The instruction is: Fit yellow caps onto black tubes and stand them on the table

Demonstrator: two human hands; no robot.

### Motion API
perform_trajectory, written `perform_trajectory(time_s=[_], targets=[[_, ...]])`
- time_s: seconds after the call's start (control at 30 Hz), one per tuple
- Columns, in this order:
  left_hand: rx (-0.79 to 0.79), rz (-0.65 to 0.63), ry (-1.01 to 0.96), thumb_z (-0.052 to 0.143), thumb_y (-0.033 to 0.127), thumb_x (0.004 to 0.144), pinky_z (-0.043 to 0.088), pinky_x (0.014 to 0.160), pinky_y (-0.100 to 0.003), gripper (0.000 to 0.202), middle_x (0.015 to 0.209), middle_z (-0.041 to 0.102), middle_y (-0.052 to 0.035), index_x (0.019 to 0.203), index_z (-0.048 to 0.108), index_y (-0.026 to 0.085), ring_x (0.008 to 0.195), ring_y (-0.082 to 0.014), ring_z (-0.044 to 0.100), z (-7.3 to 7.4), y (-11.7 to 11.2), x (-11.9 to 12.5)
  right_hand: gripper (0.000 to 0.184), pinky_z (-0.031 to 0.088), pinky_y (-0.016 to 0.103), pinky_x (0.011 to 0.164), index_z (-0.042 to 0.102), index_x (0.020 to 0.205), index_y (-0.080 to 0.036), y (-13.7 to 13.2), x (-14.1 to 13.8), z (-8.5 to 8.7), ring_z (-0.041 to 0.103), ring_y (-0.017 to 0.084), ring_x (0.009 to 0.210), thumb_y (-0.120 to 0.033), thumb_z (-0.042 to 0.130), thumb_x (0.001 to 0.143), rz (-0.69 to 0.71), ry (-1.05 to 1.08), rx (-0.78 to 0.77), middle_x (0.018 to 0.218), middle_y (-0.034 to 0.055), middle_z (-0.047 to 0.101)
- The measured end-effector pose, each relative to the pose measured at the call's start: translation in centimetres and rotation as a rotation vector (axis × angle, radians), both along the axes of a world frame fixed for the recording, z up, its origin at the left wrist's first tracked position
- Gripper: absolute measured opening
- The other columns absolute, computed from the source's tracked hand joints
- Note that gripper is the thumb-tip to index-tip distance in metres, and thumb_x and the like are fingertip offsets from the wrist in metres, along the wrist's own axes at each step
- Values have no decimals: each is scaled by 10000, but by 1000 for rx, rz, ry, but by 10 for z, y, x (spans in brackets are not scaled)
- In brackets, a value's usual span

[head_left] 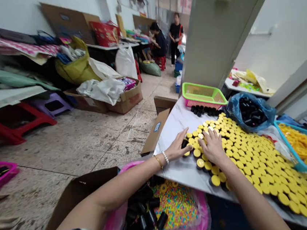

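Observation:
Many short black cylinders with yellow round tops stand upright, packed together, on the white marbled table. At their left edge is my left hand, fingers stretched out and thumb apart. A black cylinder shows between that thumb and forefinger; I cannot tell whether it is gripped. My right hand lies over the yellow tops, its fingers spread and touching them. Below the table edge, a pink tub lined with clear plastic holds loose black cylinders and small multicoloured beads.
A green-and-pink basket stands at the table's back, near a blue bag of black pieces. At right is a blue basket of orange-yellow pieces. Cardboard boxes and stools line the left. Two people are in the background.

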State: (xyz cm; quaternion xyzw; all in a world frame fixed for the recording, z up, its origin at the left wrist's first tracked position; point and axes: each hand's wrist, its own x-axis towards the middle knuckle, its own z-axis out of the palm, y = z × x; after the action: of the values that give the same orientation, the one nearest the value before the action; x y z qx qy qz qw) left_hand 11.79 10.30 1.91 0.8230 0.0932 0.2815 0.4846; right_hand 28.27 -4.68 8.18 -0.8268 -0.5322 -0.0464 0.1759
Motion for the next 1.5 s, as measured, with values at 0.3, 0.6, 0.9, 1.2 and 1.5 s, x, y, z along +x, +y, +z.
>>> perform_trajectory(time_s=[0.3,0.6,0.9,1.2,1.5], targets=[[-993,-166,-191,315,906,831,245,1263,-492,965,1534,509,-143,1425,583,194,1482,-328,393,1,15,13,660,335,457,1251,449,1515,-183,-59,-125,3,446,245,1466,-507,608,963,994,289,24,1528,148,531],[-514,68,76,324,773,913,436,1122,-429,782,1411,604,-131,1392,608,225,1308,-280,560,2,20,5,672,253,501,1269,494,1479,-124,-16,-123,-42,435,286,1458,-568,547,976,968,224,-57,1525,203,514],[90,283,247,693,535,785,410,1040,-485,283,1017,624,-134,897,820,308,1108,-350,590,7,9,-12,528,361,491,1206,538,1410,-192,-12,-126,-45,496,296,1386,-460,605,959,931,252,43,1473,146,568],[206,199,380,639,559,825,491,858,-414,352,828,687,-98,935,831,285,897,-291,649,12,15,-35,525,359,507,1205,552,1397,-195,-14,-125,-48,488,296,1405,-418,646,931,916,296,62,1474,159,564],[95,96,274,793,285,633,495,1016,-376,405,1268,677,-85,1038,808,273,1092,-278,647,8,22,-33,543,369,513,1197,546,1399,-134,-14,-119,-55,481,288,1401,-464,597,971,943,197,46,1448,197,572]])
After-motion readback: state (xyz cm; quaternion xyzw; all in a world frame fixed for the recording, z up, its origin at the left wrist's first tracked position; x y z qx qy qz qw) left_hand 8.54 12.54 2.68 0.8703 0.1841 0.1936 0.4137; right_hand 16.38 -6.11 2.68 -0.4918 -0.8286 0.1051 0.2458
